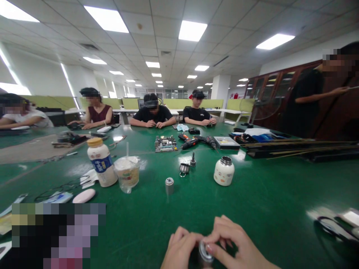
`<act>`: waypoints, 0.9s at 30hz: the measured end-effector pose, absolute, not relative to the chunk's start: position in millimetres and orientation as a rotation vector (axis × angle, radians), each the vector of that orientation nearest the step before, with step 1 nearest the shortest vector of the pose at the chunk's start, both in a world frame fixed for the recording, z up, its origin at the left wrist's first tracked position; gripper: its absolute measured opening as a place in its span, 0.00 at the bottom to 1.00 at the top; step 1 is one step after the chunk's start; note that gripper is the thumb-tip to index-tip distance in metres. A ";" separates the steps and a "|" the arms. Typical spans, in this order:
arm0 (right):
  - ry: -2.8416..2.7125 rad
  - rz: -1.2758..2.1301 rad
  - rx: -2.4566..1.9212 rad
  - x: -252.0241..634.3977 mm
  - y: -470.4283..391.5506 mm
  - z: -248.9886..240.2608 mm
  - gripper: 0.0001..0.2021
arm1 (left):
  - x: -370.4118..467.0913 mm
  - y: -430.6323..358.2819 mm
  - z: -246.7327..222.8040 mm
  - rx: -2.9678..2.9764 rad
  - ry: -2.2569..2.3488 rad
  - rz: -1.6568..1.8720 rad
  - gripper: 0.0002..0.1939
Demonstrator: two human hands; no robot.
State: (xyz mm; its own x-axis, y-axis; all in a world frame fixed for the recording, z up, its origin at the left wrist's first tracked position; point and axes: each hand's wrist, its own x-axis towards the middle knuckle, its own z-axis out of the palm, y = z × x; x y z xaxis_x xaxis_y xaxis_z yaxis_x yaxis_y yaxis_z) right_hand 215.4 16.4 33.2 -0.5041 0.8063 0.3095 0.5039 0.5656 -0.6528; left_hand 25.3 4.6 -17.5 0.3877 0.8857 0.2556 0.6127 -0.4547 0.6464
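A small silver metal cylinder [205, 252] stands between my hands at the bottom edge, its rimmed top facing up. My left hand [181, 247] curls round its left side, fingertips at the rim. My right hand [234, 239] has its thumb and forefinger bent against the top and right side of the same cylinder. The lower part of the cylinder is cut off by the frame. Farther forward, a similar metal cylinder [169, 186] stands upright. Beyond it are a shiny metal cup-shaped piece [184, 168] with a ring and a dark stepped part [193, 160].
An uncapped white bottle [223, 172] stands ahead to the right. On the left are a yellow-capped bottle [101, 164], a plastic cup with a straw [127, 175] and a pink oval object [84, 195]. A circuit board [166, 144] and power drills [193, 142] lie farther back. Several people sit opposite.
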 end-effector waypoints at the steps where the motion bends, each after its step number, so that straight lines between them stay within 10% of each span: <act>1: -2.202 0.658 -1.055 214.2 16.4 31.4 0.17 | 24.8 4.9 -17.6 2.184 1.276 0.807 0.20; 10: -1.835 0.958 -1.175 217.7 19.3 30.6 0.28 | 25.4 0.7 -3.7 2.175 1.296 0.777 0.23; 27: -2.048 0.792 -1.050 210.7 12.9 30.4 0.13 | 22.3 3.4 -10.7 2.154 1.247 0.758 0.22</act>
State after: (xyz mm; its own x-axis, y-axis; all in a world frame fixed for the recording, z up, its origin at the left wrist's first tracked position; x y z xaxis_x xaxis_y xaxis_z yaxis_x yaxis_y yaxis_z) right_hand 210.7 12.9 30.4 -0.4324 0.8502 0.3003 0.4271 0.4864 -0.7622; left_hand 22.3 3.4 -10.7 0.4155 0.8869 0.2019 0.5875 -0.4311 0.6848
